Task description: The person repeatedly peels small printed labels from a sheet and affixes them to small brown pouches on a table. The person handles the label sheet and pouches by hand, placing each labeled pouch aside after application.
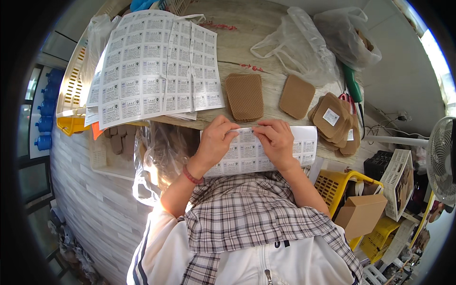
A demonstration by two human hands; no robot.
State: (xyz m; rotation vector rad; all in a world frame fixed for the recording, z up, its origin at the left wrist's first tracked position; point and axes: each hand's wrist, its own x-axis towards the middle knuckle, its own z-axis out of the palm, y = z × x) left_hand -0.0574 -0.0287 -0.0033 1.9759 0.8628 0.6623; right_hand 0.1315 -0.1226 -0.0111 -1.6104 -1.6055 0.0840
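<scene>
A white sheet of printed stickers (247, 154) lies across the near edge of the wooden table (247, 33), hanging slightly over my lap. My left hand (216, 140) pinches its top edge with thumb and fingers. My right hand (278, 140) rests beside it on the same sheet, fingertips at the top edge. Just beyond my hands sits a stack of brown ribbed pads (244, 96). A single brown pad (297, 96) lies to its right, and a pile of labelled brown pads (335, 121) lies further right.
Several large sticker sheets (152, 66) overlap at the table's left. Clear plastic bags (304, 45) and a green-handled tool (352, 83) lie at the back right. A plastic bag (159, 156) hangs off the table's edge. Yellow baskets (332, 183), a cardboard box (361, 213) and a fan (441, 159) stand at right.
</scene>
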